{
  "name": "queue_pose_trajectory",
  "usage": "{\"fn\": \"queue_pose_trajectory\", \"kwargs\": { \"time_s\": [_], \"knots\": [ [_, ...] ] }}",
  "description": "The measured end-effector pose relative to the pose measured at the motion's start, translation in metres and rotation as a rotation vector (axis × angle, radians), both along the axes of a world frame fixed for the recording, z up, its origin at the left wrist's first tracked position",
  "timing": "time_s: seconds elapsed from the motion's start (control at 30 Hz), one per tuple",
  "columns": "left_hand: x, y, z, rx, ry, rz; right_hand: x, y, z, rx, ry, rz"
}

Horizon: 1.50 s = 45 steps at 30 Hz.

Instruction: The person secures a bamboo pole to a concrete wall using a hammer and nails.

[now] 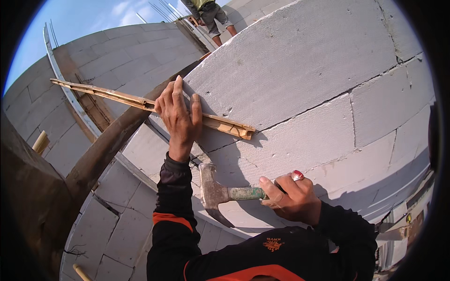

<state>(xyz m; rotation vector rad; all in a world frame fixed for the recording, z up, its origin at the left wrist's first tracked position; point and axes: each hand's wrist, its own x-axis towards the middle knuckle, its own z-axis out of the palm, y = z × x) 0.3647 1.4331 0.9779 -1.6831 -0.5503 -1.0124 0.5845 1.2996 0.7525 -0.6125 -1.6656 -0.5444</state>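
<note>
A long split bamboo strip (228,125) lies slantwise across the white block wall (300,70), its right end against the blocks. My left hand (180,114) holds the strip to the wall, fingers over it and pointing up; the palm side is hidden. Lower right, my right hand (293,196) is closed round the handle of a claw hammer (213,189). The worn grey hammer head hangs below my left wrist, apart from the strip. A ring with a red stone (297,175) is on my right hand.
A brown post or beam (105,147) runs slantwise at the wall's left edge. Beyond it stand another block wall (117,56) and a pale upright batten (65,86). Another person (213,16) stands high up at the top. A bamboo end (41,142) sticks out at left.
</note>
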Motion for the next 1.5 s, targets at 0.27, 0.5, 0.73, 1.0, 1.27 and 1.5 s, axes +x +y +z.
{"fn": "queue_pose_trajectory", "kwargs": {
  "time_s": [0.27,0.5,0.73,1.0,1.27,1.5],
  "knots": [
    [0.002,0.001,0.001,-0.004,-0.01,-0.011,-0.001,0.004,-0.001,-0.131,0.01,-0.066],
    [0.003,0.005,0.004,-0.002,-0.009,-0.002,0.005,0.026,0.002,-0.281,0.074,-0.111],
    [0.0,0.004,-0.003,-0.024,0.003,-0.016,-0.001,0.024,0.0,-0.197,0.053,-0.091],
    [0.001,0.003,0.0,0.001,-0.002,-0.02,0.004,0.032,-0.003,-0.149,0.005,-0.058],
    [-0.002,0.007,0.0,0.012,-0.014,-0.006,0.006,0.029,0.006,-0.233,0.044,-0.171],
    [-0.001,0.007,-0.003,-0.002,-0.023,-0.014,0.006,0.011,0.002,-0.135,0.003,-0.051]
  ]
}}
